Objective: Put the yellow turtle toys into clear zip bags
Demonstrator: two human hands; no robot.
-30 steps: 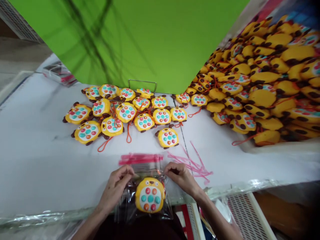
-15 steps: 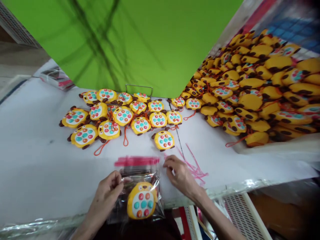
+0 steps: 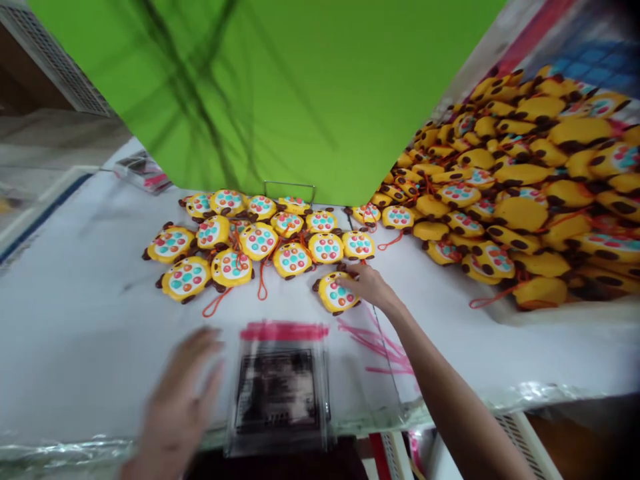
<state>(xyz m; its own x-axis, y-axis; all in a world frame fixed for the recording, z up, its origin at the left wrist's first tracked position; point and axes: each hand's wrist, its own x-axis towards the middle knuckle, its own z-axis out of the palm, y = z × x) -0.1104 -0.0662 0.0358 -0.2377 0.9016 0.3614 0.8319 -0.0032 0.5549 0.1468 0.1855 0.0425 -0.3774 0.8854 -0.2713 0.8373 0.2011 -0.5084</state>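
Observation:
My right hand (image 3: 367,283) grips the upper right side of a yellow animal-shaped toy (image 3: 334,293) with coloured round buttons, lying on the white table. My left hand (image 3: 185,380), blurred by motion, is to the left of a stack of clear bags (image 3: 280,387) with a pink top strip; its fingers are apart and nothing is in them. Dark printing shows on the bags, which lie at the table's front edge. Behind the gripped toy, a group of similar toys (image 3: 259,240) with orange cord loops lies face up.
A green panel (image 3: 300,100) stands at the back, with a wire loop at its foot. On the right is a large heap of yellow toys (image 3: 520,213). Pink strips (image 3: 380,350) lie right of the bags, and packets (image 3: 143,172) sit at the back left.
The bagged toy that my left hand held is out of view, and that hand has moved left and opened. My right hand has gone forward and taken hold of the nearest toy.

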